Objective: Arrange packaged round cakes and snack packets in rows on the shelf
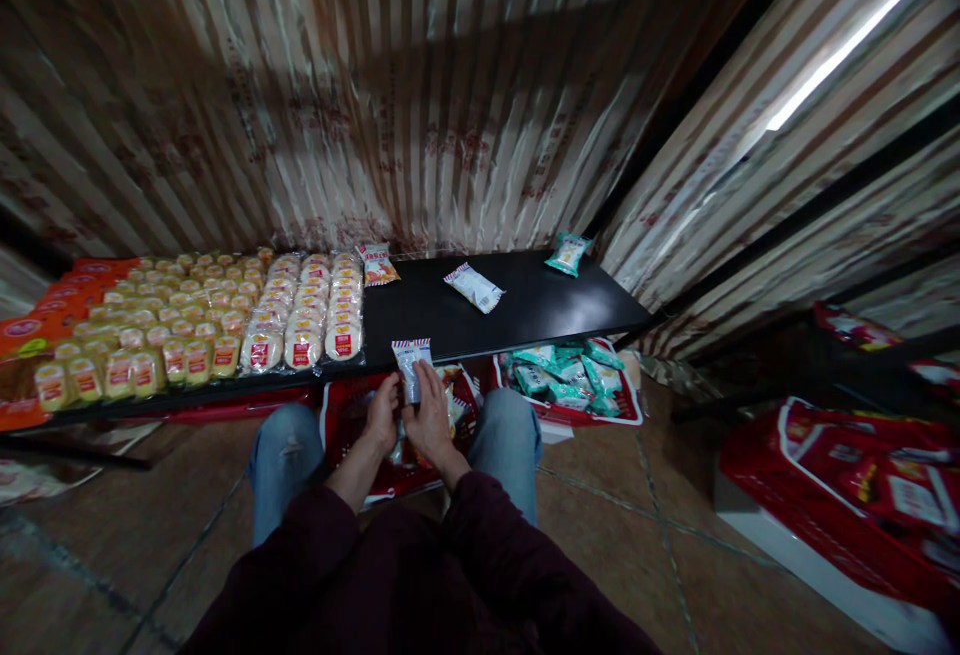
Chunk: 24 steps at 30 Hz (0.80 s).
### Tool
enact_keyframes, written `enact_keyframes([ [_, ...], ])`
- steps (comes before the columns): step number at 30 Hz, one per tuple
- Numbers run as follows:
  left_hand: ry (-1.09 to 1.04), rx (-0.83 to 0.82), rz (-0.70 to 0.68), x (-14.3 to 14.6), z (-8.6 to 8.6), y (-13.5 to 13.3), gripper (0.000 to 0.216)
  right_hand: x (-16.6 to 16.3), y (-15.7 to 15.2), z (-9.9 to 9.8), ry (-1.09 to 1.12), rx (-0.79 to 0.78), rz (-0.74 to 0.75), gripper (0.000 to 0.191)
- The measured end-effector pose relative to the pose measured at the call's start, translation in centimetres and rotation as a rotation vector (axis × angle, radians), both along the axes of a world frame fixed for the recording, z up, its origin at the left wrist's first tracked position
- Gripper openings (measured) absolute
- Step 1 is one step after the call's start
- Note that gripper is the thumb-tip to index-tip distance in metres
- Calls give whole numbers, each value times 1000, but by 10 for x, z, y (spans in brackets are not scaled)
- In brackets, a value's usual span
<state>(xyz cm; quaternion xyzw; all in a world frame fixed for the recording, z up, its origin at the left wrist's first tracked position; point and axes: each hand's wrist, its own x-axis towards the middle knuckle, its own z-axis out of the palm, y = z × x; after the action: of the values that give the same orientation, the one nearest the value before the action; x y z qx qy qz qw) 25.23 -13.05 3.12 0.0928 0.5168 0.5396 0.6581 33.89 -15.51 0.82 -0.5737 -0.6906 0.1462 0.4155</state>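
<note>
My left hand point(383, 413) and my right hand point(430, 413) are together in front of my knees, both closed on a small white snack packet point(412, 360) with a red and blue striped top edge. The packet is held upright just below the front edge of a low black shelf point(525, 310). Under my hands sits a red basket point(352, 425) holding more packets. On the shelf lie another white packet point(473, 287), a red and orange packet point(377, 265) and a teal packet point(568, 253).
Rows of wrapped round cakes point(225, 320) fill the shelf's left half, with orange packs point(45, 320) further left. A second red basket of teal packets point(574, 375) stands on the tiled floor at right. Red bags point(847, 485) lie far right. Striped plastic sheeting hangs behind.
</note>
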Motion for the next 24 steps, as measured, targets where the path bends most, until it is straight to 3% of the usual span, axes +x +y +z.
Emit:
enact_keyframes([
  [13,57,177,-135,10,7,-4,35,14,5,10,302,-102,-87,73],
  [24,347,411,-267,14,4,-6,27,30,2,22,695,-243,-159,67],
])
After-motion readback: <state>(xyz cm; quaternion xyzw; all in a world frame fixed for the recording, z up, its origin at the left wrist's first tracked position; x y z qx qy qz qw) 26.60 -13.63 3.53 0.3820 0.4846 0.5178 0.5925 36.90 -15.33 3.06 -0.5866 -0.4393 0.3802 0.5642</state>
